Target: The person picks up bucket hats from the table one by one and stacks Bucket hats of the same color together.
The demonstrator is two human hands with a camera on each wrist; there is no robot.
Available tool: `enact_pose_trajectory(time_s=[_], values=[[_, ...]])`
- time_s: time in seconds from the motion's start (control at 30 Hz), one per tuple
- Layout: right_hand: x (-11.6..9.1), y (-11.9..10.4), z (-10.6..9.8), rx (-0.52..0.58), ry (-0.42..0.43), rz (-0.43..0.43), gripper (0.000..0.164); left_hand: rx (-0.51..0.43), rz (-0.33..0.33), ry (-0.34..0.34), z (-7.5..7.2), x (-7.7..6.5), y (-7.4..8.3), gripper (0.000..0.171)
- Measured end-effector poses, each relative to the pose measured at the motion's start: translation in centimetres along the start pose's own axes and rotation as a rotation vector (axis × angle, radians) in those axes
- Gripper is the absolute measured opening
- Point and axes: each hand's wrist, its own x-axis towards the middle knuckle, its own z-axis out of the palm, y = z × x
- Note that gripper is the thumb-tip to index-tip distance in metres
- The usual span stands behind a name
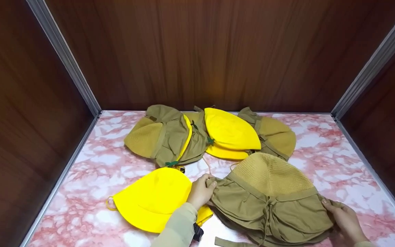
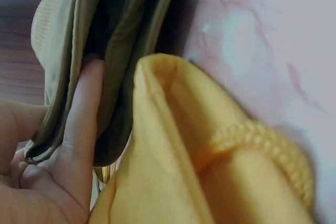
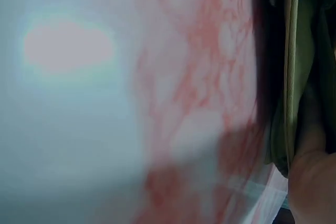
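Observation:
A khaki sun hat [image 1: 273,175] with a mesh crown and wide cloth brim is held upright at the front right, a tie hanging down its middle. My left hand [image 1: 202,190] pinches the brim's left edge, and in the left wrist view a finger [image 2: 84,108] reaches between the cloth layers. On the opposite side, my right hand [image 1: 343,218] grips the brim, thumb on its outer face; its other fingers are largely hidden by cloth. Beside my left forearm lies a yellow hat [image 1: 156,199], partly covered by that arm.
Behind lie a khaki hat [image 1: 146,137] at left, a folded yellow hat [image 1: 231,130] in the middle and another khaki hat [image 1: 279,135] at right. A black buckle [image 1: 198,232] sits near my left sleeve. Brown wood-grain panels [image 1: 197,55] enclose the pink marbled table [image 1: 91,178].

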Motion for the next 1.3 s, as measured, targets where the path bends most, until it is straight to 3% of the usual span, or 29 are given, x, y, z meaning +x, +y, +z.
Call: enact_pose_trajectory(time_s=[0.03,0.1,0.17,0.27,0.3,0.43,0.53,0.6,0.7,0.83,1.07,1.3], values=[[0.0,-0.1,0.0,-0.015,0.015,-0.019,0.026,0.015,0.008,0.006,0.0,0.0,0.1,0.015],[-0.1,-0.5,0.2,-0.172,0.062,-0.095,0.032,0.045,0.038,0.032,-0.1,-0.1,0.3,0.016],[-0.3,-1.0,0.4,-0.412,0.119,-0.183,0.039,0.071,0.069,0.071,-0.2,-0.2,0.6,0.018],[-0.9,-1.9,0.9,-0.798,0.185,-0.337,0.047,0.179,0.155,0.193,-0.3,-0.5,1.4,0.02],[-1.1,-2.2,1.1,-0.861,0.181,-0.39,0.047,0.215,0.182,0.229,-0.3,-0.5,1.7,0.022],[-1.6,-3.3,3.1,-0.986,0.216,-0.693,0.051,0.392,0.322,0.321,0.2,-0.6,3.3,0.029],[-1.7,-3.7,5.3,-1.017,0.223,-0.871,0.057,0.551,0.432,0.293,1.2,-0.8,4.6,0.039],[-1.8,-3.7,7.1,-1.035,0.168,-0.92,0.06,0.658,0.469,0.245,2.2,-1.1,5.3,0.047],[-1.8,-3.4,9.5,-1.11,0.083,-0.935,0.063,0.808,0.459,0.164,3.6,-1.4,6.0,0.057],[-1.4,-2.5,11.4,-1.216,0.016,-0.911,0.073,0.918,0.421,0.092,5.4,-1.5,6.0,0.066],[0.1,-1.6,12.1,-1.244,-0.03,-0.814,0.09,0.995,0.476,0.028,7.4,-1.0,4.7,0.068],[1.2,-1.5,12.7,-1.235,-0.095,-0.736,0.089,1.011,0.414,-0.027,7.8,-0.6,3.8,0.071]])
